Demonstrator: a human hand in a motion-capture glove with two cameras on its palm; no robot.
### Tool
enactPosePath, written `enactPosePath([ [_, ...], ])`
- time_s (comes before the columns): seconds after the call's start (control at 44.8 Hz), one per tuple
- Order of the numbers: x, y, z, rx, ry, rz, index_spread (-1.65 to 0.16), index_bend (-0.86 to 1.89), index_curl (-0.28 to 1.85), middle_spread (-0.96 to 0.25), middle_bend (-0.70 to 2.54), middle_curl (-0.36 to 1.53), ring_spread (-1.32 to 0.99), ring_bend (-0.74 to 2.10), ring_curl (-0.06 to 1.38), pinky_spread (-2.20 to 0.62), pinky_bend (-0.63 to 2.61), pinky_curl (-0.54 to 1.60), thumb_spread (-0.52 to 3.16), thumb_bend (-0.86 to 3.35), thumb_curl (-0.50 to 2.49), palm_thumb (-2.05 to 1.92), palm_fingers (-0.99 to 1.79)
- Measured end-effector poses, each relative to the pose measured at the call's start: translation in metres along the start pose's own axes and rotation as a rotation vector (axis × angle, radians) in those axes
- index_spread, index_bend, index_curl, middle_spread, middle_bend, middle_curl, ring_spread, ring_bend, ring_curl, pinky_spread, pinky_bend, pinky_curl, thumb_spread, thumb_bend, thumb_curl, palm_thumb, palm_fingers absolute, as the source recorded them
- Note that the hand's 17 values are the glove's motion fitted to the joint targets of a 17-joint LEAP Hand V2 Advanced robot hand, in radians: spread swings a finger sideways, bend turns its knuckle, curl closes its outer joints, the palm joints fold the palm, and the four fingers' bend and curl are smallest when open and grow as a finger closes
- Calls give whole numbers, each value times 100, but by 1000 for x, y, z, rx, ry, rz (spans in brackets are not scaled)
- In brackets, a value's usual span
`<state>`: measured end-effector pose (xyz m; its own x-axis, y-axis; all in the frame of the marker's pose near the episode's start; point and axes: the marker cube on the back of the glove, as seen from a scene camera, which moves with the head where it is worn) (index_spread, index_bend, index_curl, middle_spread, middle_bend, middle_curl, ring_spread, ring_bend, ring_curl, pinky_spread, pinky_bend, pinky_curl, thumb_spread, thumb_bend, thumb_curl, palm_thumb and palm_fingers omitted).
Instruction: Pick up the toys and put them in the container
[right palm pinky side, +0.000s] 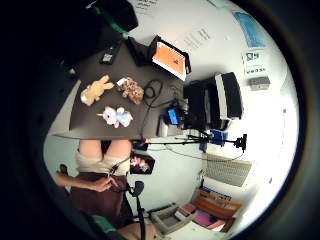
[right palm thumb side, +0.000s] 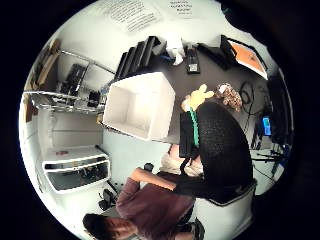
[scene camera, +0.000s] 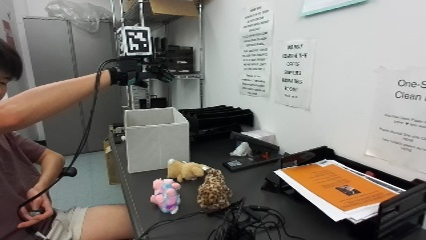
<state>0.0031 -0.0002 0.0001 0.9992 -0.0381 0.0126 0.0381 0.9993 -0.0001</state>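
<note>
Up high goes the gloved right hand (scene camera: 138, 74), arm stretched out above the white container (scene camera: 157, 137), fingers relaxed and spread, holding nothing; the bare left hand (scene camera: 32, 209) rests down at the person's lap. Left to right along the dark table (scene camera: 266, 195): the open container stands upright near the table's edge, then the three toys sit just beside each other in front of it, well apart from the raised hand: the pink plush (scene camera: 166, 196), the tan plush (scene camera: 184, 170) lying nearest the container, the spotted plush (scene camera: 213, 190); further right, a black tray of orange paper (scene camera: 333, 187)
</note>
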Motion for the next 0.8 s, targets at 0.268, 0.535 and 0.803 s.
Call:
enactPosePath([
  [0.268, 9, -10, 11, -44, 16, -12, -16, 14, 10, -9, 18, 9, -7, 45, 13, 1, 68, 23, 117, 9, 8, 6, 11],
  [0.535, 25, -21, 75, -147, 18, -44, -20, 14, 16, -10, 18, 17, -7, 45, 16, 2, 74, 28, 141, 6, 14, 0, -7],
  [0.803, 51, -20, 214, -338, 16, -79, -21, 8, 17, -11, 16, 21, -5, 42, 17, 2, 81, 31, 136, -2, 19, -4, -16],
])
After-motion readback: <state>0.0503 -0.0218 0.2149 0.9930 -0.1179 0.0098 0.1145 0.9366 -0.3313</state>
